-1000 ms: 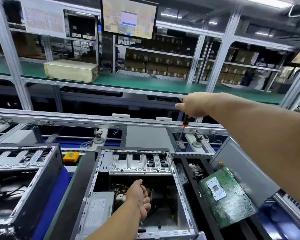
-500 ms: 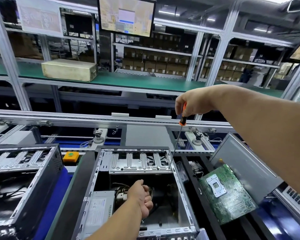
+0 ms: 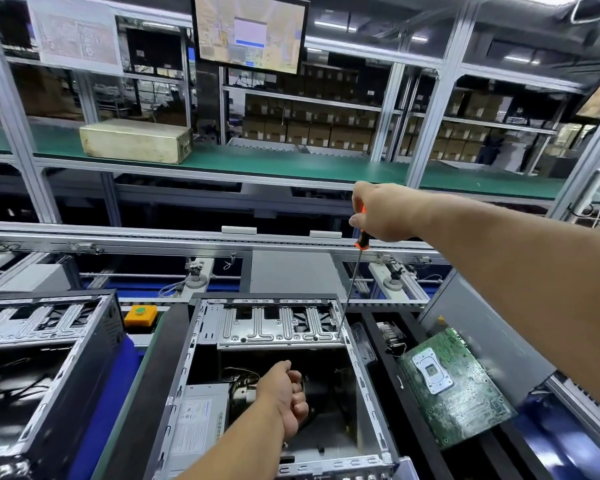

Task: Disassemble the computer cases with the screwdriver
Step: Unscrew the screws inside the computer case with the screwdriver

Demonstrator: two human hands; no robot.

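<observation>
Bright white light falls on me from ceiling strips (image 3: 333, 26) around 12 o'clock. My monitor (image 3: 250, 31) up there is washed out by glare. The open case (image 3: 281, 372) below me stays dark inside, its metal rim gleaming. Straight frame posts (image 3: 440, 95) bow outward towards 3 and 9 o'clock. The second case (image 3: 42, 368) at 8 o'clock smears, and the 4 o'clock corner blurs too.

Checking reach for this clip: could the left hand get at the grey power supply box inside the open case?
Probably yes. The left hand is already down inside the open case, just beside the power supply, with nothing visible between them.
</observation>
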